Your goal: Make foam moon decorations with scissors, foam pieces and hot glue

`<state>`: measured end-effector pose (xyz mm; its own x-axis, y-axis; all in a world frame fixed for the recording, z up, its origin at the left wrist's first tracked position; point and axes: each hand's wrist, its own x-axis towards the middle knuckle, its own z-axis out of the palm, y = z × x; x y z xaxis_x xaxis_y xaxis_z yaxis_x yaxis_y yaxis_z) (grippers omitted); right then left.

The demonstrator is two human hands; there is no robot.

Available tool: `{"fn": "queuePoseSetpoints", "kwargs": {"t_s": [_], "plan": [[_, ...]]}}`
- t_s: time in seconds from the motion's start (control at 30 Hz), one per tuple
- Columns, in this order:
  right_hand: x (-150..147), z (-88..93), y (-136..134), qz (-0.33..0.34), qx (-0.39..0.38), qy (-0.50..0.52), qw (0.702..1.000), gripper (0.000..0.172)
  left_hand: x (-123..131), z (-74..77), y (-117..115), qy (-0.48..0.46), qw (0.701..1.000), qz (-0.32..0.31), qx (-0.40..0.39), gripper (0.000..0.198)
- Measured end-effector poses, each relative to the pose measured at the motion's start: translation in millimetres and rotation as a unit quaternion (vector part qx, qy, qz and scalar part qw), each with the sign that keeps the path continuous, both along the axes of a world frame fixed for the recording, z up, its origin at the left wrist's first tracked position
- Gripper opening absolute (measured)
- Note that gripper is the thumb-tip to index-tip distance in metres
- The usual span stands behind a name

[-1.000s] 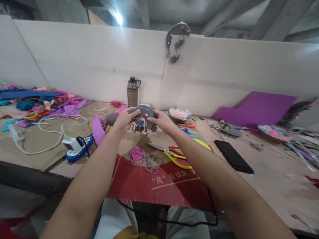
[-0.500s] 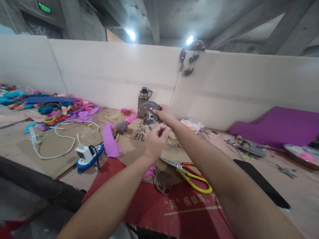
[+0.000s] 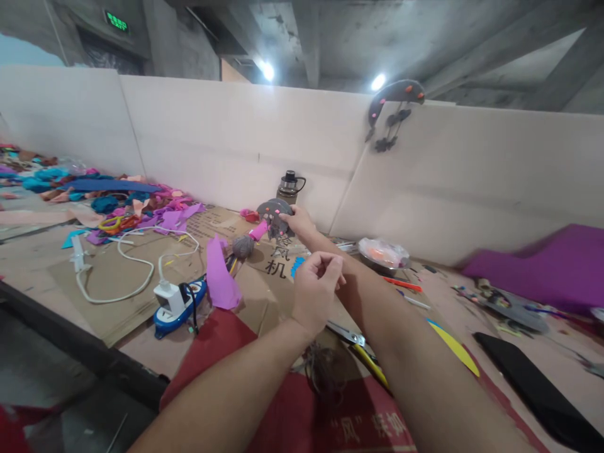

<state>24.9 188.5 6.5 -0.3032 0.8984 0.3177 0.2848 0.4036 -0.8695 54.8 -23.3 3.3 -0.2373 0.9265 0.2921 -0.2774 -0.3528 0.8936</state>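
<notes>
My right hand, arm stretched out, pinches the edge of a grey felt crescent dotted with pink and orange pieces; small grey shapes dangle below it. Nearer to me, my left hand is closed, thumb and fingers together in front of my right forearm. Whatever lies in its pinch is too small to make out. Below the hands, large scissors with yellow and red handles lie partly behind my right arm. A loose tangle of grey cord rests beside them.
A similar crescent mobile hangs over the white partition. A bottle, grey yarn ball, purple felt strip and blue power strip stand or lie around. At right are a black phone-like slab and a bowl.
The view has swung left. My right hand has carried the grey crescent leftward, off the bottle. My left hand is now farther from it and nearer to me.
</notes>
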Motion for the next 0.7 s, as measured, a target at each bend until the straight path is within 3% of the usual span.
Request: {"fn": "queuePoseSetpoints", "kwargs": {"t_s": [0.17, 0.33, 0.53, 0.7], "plan": [[-24, -15.6, 11, -0.028, -0.009, -0.042, 0.999, 0.026, -7, -1.6, 6, -0.004, 1.0, 0.017, -0.005, 0.018], [-15, -32.7, 11, -0.073, -0.009, -0.099, 0.992, 0.025, -17, -11.4, 20, -0.019, 0.999, 0.051, 0.002, 0.019], [36, -21.2, -18, -0.066, 0.005, -0.107, 0.992, 0.011, -17, -25.5, 31, 0.029, 0.998, 0.046, 0.008, 0.017], [103, -10.5, -71, -0.052, 0.003, -0.076, 0.996, 0.012, -15, -32.6, 35, 0.089, 0.995, 0.041, 0.0, 0.018]]}}
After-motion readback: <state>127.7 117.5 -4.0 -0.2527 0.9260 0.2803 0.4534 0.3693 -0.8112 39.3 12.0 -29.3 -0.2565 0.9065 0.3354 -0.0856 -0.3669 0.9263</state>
